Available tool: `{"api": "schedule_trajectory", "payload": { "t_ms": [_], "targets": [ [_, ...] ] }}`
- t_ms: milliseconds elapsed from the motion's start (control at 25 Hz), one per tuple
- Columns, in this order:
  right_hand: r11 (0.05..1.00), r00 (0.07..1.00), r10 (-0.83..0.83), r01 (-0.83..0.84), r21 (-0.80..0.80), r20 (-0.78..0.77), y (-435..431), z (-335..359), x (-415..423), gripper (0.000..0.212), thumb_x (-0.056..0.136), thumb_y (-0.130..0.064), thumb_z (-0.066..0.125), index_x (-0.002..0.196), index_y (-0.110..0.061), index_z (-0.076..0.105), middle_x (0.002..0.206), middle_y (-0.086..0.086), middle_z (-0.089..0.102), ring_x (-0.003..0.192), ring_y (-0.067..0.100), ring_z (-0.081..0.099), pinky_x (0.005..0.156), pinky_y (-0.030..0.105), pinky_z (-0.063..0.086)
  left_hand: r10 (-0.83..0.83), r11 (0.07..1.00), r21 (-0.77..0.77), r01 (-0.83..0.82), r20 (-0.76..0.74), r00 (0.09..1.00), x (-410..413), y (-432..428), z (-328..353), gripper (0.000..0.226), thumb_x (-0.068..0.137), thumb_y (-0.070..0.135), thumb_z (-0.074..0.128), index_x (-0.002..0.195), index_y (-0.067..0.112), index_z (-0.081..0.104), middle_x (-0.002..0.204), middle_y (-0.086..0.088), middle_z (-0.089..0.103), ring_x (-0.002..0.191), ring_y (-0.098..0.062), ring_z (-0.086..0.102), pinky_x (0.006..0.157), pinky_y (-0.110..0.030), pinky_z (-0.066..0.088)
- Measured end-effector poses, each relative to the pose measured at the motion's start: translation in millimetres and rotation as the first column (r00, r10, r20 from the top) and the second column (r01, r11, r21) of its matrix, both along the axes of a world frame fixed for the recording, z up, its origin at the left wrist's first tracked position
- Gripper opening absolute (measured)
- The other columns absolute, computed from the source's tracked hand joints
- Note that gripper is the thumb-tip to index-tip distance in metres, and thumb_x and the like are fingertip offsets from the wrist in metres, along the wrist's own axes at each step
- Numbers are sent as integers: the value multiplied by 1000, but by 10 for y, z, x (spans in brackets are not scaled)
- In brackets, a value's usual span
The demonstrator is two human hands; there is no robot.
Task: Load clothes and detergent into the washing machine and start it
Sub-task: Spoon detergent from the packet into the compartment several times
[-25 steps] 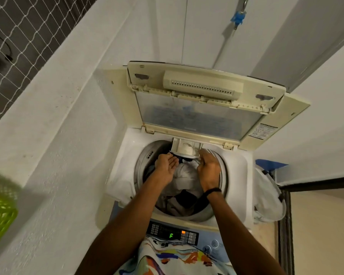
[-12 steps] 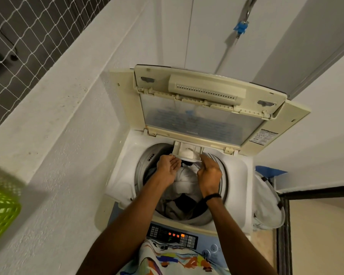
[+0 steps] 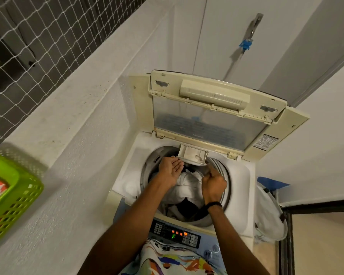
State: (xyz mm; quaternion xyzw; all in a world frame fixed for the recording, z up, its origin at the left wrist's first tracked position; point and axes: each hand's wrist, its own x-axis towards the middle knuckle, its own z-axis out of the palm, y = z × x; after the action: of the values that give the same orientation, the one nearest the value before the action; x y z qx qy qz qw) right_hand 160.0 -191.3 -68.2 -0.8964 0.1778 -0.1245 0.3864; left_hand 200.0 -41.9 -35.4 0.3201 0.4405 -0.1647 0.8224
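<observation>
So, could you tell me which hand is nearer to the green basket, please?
Left. The left hand is over the left side of the drum, toward the green basket; the right hand is over its right side, farther away.

- A white rough wall [image 3: 68,175] stood at the left, with a wide ledge [image 3: 58,100] on top
- Above the ledge, a white net [image 3: 38,36] covered a dark opening
- On the far wall hung a metal tap [image 3: 253,24] with a blue fitting [image 3: 246,44]
- A green plastic basket [image 3: 12,197] was at the left edge, blurred
- At the right, a dark frame [image 3: 316,207] bordered a beige surface [image 3: 322,245]
</observation>
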Motion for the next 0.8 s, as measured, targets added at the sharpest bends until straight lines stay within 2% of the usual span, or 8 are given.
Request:
{"api": "schedule_trajectory", "payload": {
  "t_ms": [120,200,280,320,440,560,680,800],
  "targets": [
    [903,982,-172,187,386,-73,38,187,19,30,84,-4,57,103,-16,77,88,6,77,77,24,70,73,31,58,37,999,-6,-36,41,998,-85,99,157,39,101,13,45,135,-5,50,137,-22,55,126,-30,55,109,-35,43],
    [550,949,-254,300,779,-187,129,400,101,23,84,4,58,94,-7,75,94,17,75,79,27,71,66,29,59,58,998,7,-59,102,993,-185,207,372,38,101,12,45,135,-5,49,136,-22,56,123,-29,56,106,-34,45],
    [235,941,-201,317,919,-274,300,680,100,18,85,9,58,97,2,70,109,26,70,77,23,71,62,22,58,73,994,72,-88,199,977,-350,389,710,36,100,9,47,132,-4,54,131,-21,60,120,-29,59,101,-32,48],
    [212,956,-117,289,934,-269,381,831,61,17,87,7,57,99,2,68,117,27,66,78,19,72,64,20,58,86,985,123,-121,256,963,-444,502,914,32,97,8,50,126,-3,59,124,-20,64,117,-28,62,99,-32,50],
    [492,918,397,-236,838,26,732,1276,-161,22,97,-26,55,114,-26,69,137,15,58,114,5,62,99,24,49,122,903,312,-296,475,872,-835,951,1575,20,81,15,66,99,10,73,106,-12,73,105,-25,69,98,-36,53],
    [336,694,720,-372,865,18,1287,1725,-302,38,83,-63,59,116,-47,67,138,9,56,134,26,49,114,48,35,68,715,501,-487,643,763,-1340,1445,2075,22,86,18,67,107,11,74,108,-8,75,107,-23,69,98,-37,53],
    [108,597,769,-472,875,227,1950,2259,-379,30,100,-25,51,120,-11,67,128,18,63,117,22,64,100,30,50,46,456,632,-626,686,726,-1878,1905,2409,20,95,13,61,111,8,71,107,-1,75,103,-16,70,88,-28,56],
    [-6,581,796,-275,961,171,2606,2589,-503,19,81,4,58,98,5,68,91,19,74,83,22,75,72,22,59,162,194,659,-727,709,686,-2336,2293,2608,15,94,3,61,104,9,72,86,13,74,79,2,66,67,-13,52]
  ]
}}
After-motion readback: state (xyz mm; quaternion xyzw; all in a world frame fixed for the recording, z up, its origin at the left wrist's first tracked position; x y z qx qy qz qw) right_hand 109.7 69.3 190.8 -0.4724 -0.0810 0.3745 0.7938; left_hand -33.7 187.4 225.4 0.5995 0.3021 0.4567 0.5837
